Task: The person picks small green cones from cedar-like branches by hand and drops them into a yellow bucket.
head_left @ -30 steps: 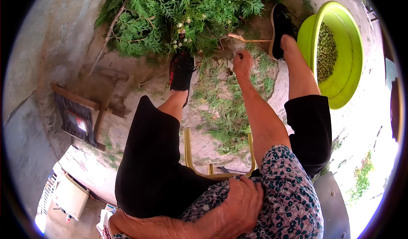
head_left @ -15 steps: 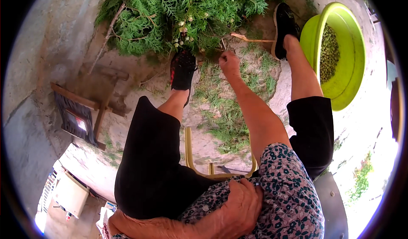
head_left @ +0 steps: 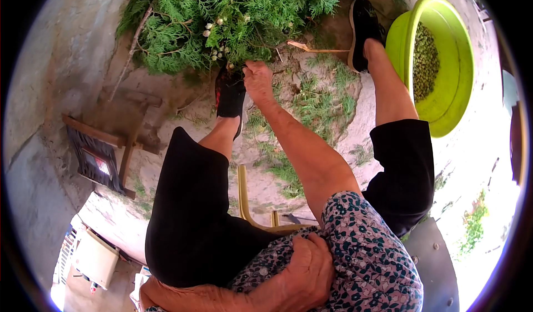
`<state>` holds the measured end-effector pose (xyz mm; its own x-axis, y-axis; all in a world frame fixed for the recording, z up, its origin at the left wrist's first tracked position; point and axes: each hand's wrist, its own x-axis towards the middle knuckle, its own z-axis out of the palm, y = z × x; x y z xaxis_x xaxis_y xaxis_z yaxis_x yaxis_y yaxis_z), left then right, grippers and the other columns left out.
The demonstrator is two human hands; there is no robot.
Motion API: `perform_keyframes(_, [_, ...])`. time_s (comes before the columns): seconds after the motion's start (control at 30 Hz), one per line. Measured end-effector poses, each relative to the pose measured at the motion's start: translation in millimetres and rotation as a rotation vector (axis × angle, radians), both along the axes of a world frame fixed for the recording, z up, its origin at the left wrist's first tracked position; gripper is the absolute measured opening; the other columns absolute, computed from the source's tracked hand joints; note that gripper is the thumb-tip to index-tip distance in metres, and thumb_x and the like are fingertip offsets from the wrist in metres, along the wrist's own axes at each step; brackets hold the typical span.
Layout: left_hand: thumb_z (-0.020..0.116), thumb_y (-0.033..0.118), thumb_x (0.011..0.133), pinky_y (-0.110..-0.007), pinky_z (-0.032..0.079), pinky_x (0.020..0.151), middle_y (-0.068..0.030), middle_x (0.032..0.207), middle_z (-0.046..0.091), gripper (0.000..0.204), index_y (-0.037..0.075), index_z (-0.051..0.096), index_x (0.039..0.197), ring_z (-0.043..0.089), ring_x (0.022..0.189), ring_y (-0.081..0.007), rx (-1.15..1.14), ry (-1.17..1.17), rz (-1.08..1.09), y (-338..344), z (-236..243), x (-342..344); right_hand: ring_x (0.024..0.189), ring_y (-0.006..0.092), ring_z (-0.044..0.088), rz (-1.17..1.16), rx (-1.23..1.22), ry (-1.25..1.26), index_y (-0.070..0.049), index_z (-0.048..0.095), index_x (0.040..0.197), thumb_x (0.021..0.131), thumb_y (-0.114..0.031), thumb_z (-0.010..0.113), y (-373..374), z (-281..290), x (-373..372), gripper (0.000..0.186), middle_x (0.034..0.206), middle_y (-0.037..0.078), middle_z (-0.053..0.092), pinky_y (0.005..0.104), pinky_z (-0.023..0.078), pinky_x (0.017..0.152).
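A pile of green cypress branches (head_left: pixel 183 23) with pale green cones (head_left: pixel 208 30) lies on the ground ahead of me. Reaching down between my legs, my right hand (head_left: pixel 259 82) is at the pile's lower edge, beside my left shoe (head_left: pixel 229 92). Its fingers are pinched together, and what they grip, if anything, is too small to make out. My left hand (head_left: pixel 308 270) rests on my lap against the patterned shirt (head_left: pixel 369 245). Its fingers are curled and pressed together, with their tips hidden.
On the right stands a lime green basin (head_left: pixel 452 84) with many small green cones (head_left: pixel 425 62) inside. A bare stick (head_left: pixel 319 50) lies near my right shoe (head_left: pixel 365 31). Loose green sprigs (head_left: pixel 327 98) litter the ground. A small wooden stool (head_left: pixel 100 159) lies at the left.
My right hand has moved left along the pile's edge, from the loose sprigs to beside my left shoe. My left hand has stayed on my lap.
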<state>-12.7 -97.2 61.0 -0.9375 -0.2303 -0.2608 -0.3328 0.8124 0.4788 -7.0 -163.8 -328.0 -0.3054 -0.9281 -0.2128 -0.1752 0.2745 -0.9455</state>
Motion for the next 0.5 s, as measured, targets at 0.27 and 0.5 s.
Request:
perform_keyframes(0.27, [0.040, 0.017, 0.081, -0.043, 0.045, 0.070, -0.0231, 0.085, 0.058, 0.034, -0.008, 0.058, 0.098, 0.056, 0.075, -0.0298, -0.008, 0.002, 0.007, -4.8, -6.5, 6.7, 0.076, 0.0319, 0.058, 0.013, -0.061, 0.284, -0.002, 0.063, 0.095, 0.073, -0.005, 0.062, 28.5, -9.6, -41.0, 0.022, 0.084, 0.018, 0.060, 0.0342, 0.047, 0.068])
perform_keyframes(0.5, [0.041, 0.017, 0.081, -0.042, 0.045, 0.071, -0.0222, 0.084, 0.058, 0.034, -0.008, 0.057, 0.098, 0.056, 0.075, -0.0290, -0.004, -0.025, 0.043, -12.2, -12.4, 7.9, 0.074, 0.0365, 0.054, -0.002, -0.029, 0.396, -0.005, 0.062, 0.090, 0.073, 0.000, 0.057, 10.6, -1.1, -69.4, 0.018, 0.087, 0.017, 0.055, 0.0394, 0.046, 0.064])
